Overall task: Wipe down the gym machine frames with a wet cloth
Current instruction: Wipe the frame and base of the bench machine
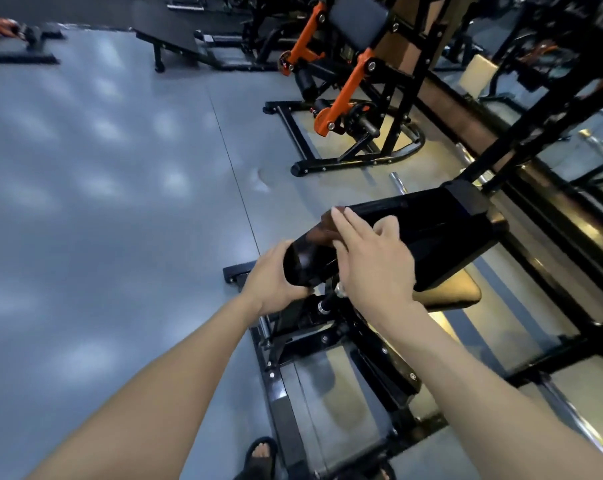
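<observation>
The left hand [275,277] curls around the rounded near end of a black machine pad [414,233], gripping it. The right hand [369,258] lies flat on the pad's top, its fingers [345,223] straight and together; whether a cloth sits under it cannot be told.

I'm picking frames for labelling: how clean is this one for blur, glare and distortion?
Head view: right hand motion-blurred at the fingertips; soft light patches glare on the grey floor; wide-angle lens tilts the orange-armed machine; the black pad is dark and lacks detail.
</observation>
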A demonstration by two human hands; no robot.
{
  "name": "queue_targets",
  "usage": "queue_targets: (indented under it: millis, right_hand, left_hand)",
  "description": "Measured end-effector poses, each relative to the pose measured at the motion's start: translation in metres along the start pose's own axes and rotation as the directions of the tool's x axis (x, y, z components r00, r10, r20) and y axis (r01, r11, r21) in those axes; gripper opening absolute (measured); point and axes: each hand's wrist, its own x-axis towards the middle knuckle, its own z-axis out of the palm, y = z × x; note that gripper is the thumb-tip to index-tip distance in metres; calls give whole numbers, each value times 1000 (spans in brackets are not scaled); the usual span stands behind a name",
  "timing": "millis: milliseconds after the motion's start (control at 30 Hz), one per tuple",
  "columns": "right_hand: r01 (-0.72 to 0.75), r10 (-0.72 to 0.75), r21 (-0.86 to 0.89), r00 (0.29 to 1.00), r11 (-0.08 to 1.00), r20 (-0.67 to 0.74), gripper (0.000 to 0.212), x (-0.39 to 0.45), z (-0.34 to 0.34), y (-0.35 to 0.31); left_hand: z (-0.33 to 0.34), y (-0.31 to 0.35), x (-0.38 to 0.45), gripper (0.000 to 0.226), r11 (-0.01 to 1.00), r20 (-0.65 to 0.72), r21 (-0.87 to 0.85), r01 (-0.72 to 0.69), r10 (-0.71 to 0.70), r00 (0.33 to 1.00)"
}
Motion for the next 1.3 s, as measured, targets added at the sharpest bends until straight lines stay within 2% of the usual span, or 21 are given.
queue_targets:
  millis: [67, 200, 267, 333, 433, 500, 567, 633, 667, 733, 767, 800, 833, 900, 1000, 1033, 1100, 1167, 1200, 1233, 1300]
  right_hand:
    - [29, -31, 58, 999, 998, 29, 54, -3, 13, -17]
    - [312, -305, -23, 941, 950, 148, 61, -10, 27, -44]
    - [241, -239, -18, 967, 970, 85, 53, 10, 12, -21]
    - [40, -38, -38, 999, 999, 35, 48, 26, 2, 7]
    - [-126, 126, -68, 992, 990, -11, 47, 22, 8, 19]
    - [-68, 68, -48, 998, 997, -16, 54, 14, 13, 3]
    - [83, -82, -60, 996, 995, 30, 60, 8, 17, -18]
    - [225, -214, -66, 967, 972, 139, 60, -5, 25, -44]
    - [268, -253, -52, 947, 962, 200, 63, -13, 32, -58]
    - [283, -260, -29, 914, 959, 311, 72, -23, 41, -77]
    - [282, -262, -16, 909, 959, 323, 72, -21, 41, -79]
    - [283, -265, -13, 913, 959, 311, 66, -15, 38, -76]
    - [272, -258, -13, 922, 962, 288, 59, -8, 31, -70]
    - [176, -172, 1, 957, 984, 232, 54, 9, 15, -49]
    - [-48, 46, 16, 992, 999, 115, 55, 23, 3, -24]
    - [-81, 75, 46, 991, 996, 110, 53, 22, 2, -25]
    - [12, -23, 68, 986, 998, 165, 50, 18, 8, -39]
    - [129, -147, 90, 961, 988, 236, 50, 12, 15, -49]
    - [139, -158, 96, 960, 986, 233, 50, 16, 14, -46]
    - [115, -134, 102, 971, 988, 196, 51, 24, 9, -38]
    - [-8, -9, 147, 993, 989, 115, 49, 35, -2, -11]
  left_hand:
    - [4, -2, -1, 77, 999, -14, -39, 19, -19, 1000]
    - [8, -6, -2, 80, 990, -5, -125, 71, -72, 997]
    - [7, -5, -3, 80, 992, -17, -93, 90, -91, 996]
    - [7, -5, -5, 81, 992, -26, -69, 108, -110, 994]
    - [9, -6, -11, 85, 989, -29, -103, 102, -106, 994]
    - [10, -5, -11, 85, 991, -39, -83, 106, -109, 993]
    - [11, -8, -11, 85, 995, -36, -5, 100, -100, 994]
    - [9, -12, -9, 71, 996, 5, 78, 36, -36, 999]
    - [7, -9, -8, 52, 999, 44, 43, 5, -7, 999]
    - [6, -3, -9, 20, 968, 69, -249, 40, -24, 997]
    - [6, -1, -10, 18, 960, 80, -277, 25, -3, 997]
    - [3, 2, -11, 24, 987, 78, -158, 17, -4, 997]
    - [4, -4, -13, 43, 1000, 57, -11, 14, -13, 998]
    - [5, -5, -14, 80, 989, 16, -21, 147, -147, 989]
    - [1, 1, -6, 98, 973, 88, -94, 212, -204, 975]
    - [2, 2, -4, 103, 981, 90, -48, 186, -181, 979]
    - [1, 13, 2, 91, 994, 38, 44, 97, -99, 994]
    - [2, 23, 6, 48, 996, -37, 91, -13, 16, 999]
    - [0, 28, 5, 39, 997, -46, 67, -34, 37, 998]
    - [-2, 30, 5, 42, 1000, -27, 8, -25, 25, 999]
    - [-3, 29, 3, 70, 995, 27, -75, 69, -67, 997]
